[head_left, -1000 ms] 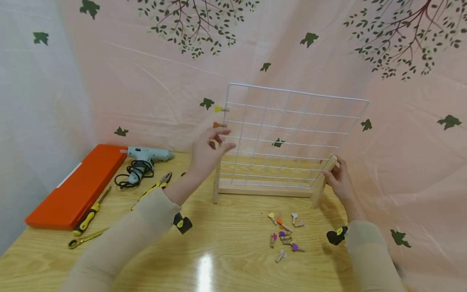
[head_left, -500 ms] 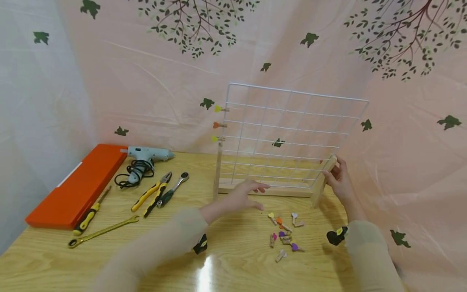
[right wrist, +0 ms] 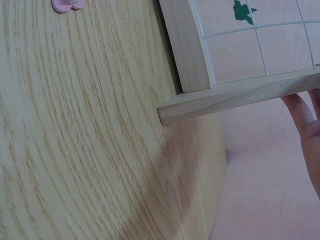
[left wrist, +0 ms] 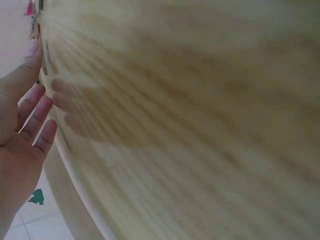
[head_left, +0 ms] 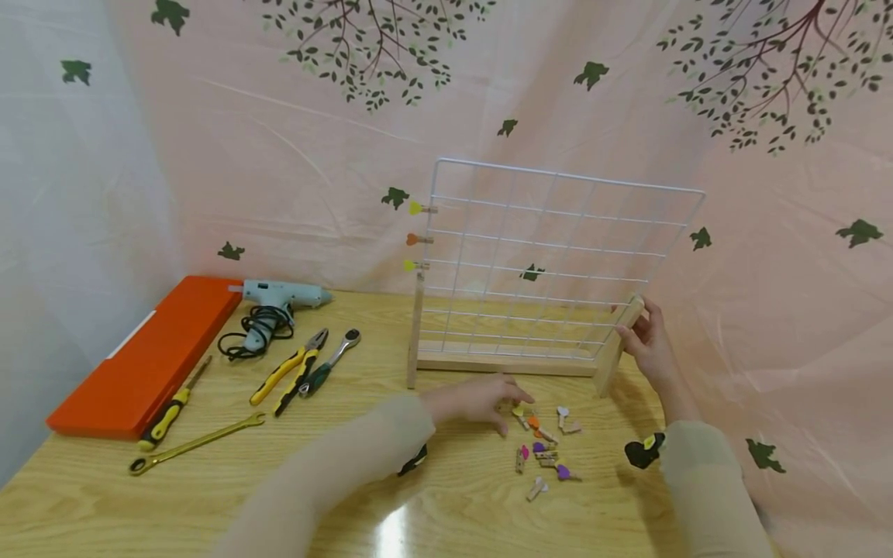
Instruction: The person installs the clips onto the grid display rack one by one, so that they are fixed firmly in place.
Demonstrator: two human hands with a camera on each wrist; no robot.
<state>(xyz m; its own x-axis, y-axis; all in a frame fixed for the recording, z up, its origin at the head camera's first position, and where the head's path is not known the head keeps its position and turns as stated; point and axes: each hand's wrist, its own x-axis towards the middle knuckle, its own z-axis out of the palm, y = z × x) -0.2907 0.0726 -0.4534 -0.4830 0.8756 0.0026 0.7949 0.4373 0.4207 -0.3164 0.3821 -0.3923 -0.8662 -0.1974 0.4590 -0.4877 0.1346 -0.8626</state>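
Observation:
My left hand (head_left: 484, 399) reaches over the table with thumb and fingers apart, beside a yellow heart clothespin (head_left: 519, 414). Nothing shows in its grasp; the left wrist view has its fingers (left wrist: 37, 117) loosely extended. Around lie several small heart clothespins: orange (head_left: 533, 422), white (head_left: 563, 413), pink (head_left: 525, 452), purple (head_left: 564, 472). My right hand (head_left: 650, 345) holds the right wooden post (head_left: 611, 360) of a stand carrying a white wire grid (head_left: 558, 174). On the grid's left edge are clipped a yellow clothespin (head_left: 416, 208), an orange one (head_left: 415, 239) and a lower yellow one (head_left: 412, 265).
To the left lie an orange case (head_left: 149, 356), a glue gun (head_left: 279, 294) with coiled cord, a screwdriver (head_left: 167, 415), a wrench (head_left: 202, 443), pliers (head_left: 289, 372) and a ratchet (head_left: 331, 364). A printed pink curtain (head_left: 314, 178) hangs behind the table.
My left hand has come down from the lowest yellow clothespin on the grid's left edge, moving right to the loose clothespins. The right hand stays on the post.

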